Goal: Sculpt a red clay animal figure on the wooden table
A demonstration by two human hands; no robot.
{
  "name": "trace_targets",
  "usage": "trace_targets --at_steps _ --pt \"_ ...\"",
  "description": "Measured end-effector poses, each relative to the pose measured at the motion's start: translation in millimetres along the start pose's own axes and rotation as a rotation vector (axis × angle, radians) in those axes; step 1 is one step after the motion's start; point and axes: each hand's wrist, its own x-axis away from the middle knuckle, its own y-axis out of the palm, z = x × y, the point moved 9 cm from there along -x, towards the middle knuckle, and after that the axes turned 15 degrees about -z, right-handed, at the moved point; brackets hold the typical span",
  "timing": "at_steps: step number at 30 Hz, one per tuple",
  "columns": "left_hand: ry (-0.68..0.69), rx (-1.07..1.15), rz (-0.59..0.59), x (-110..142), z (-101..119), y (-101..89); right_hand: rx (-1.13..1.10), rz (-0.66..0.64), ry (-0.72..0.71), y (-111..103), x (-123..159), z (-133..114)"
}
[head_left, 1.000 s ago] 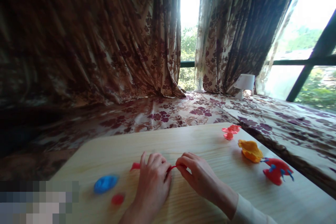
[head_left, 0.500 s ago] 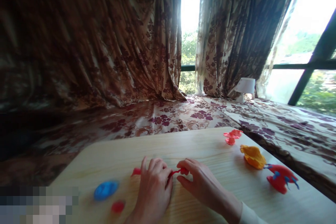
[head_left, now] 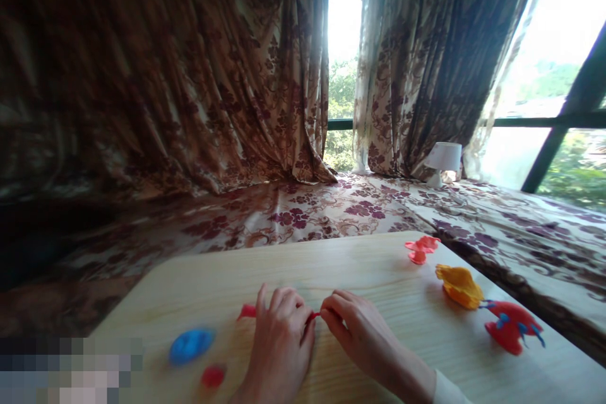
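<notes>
A piece of red modelling clay (head_left: 247, 311) lies on the pale wooden table (head_left: 208, 278), mostly hidden under my left hand (head_left: 283, 341). That hand is closed over it, thumb and forefinger pinching the clay near its right end. A thin red strand comes out between my two hands. My right hand (head_left: 357, 334) pinches the strand's far end between thumb and fingertips. To the left of my hands are a flat blue clay disc (head_left: 191, 346) and a small red clay lump (head_left: 213, 376).
Along the table's right side stand a pink clay figure (head_left: 421, 249), a yellow clay figure (head_left: 460, 287) and a red clay figure with blue strips (head_left: 514, 326). Beyond the table, a white lamp (head_left: 445, 158) stands on patterned fabric by the curtains (head_left: 265, 76).
My right hand's thumb and fingertips have closed on the strand's end, where a red lump showed before. Less of the strand shows between my hands. My left hand has barely moved.
</notes>
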Motion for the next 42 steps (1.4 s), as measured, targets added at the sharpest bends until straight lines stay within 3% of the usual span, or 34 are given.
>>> trace_targets --at_steps 7,12,17,25,34,37,42 --pt "-0.019 0.033 -0.066 -0.9 -9.0 -3.1 0.041 -0.007 0.056 -8.8 1.1 9.3" --pt "-0.007 0.000 -0.049 3.3 -37.0 -19.4 0.013 0.033 0.103 -22.7 3.4 19.0" --pt "-0.022 -0.010 -0.074 4.5 -53.1 -20.6 -0.024 0.061 0.103 -30.1 6.3 24.1" --pt "0.017 -0.003 -0.134 4.4 -46.0 -12.5 -0.051 -0.030 0.060 -14.9 5.2 17.0" --pt "-0.042 -0.019 -0.173 2.7 -40.0 -10.4 -0.081 0.023 0.125 -17.8 2.8 19.3" --pt "-0.048 -0.009 -0.133 2.8 -39.2 -12.4 -0.098 0.009 0.133 -14.1 3.3 20.8" --pt "0.038 -0.030 -0.090 -8.6 -10.2 -15.7 -0.129 0.019 0.146 -11.1 2.8 25.5"
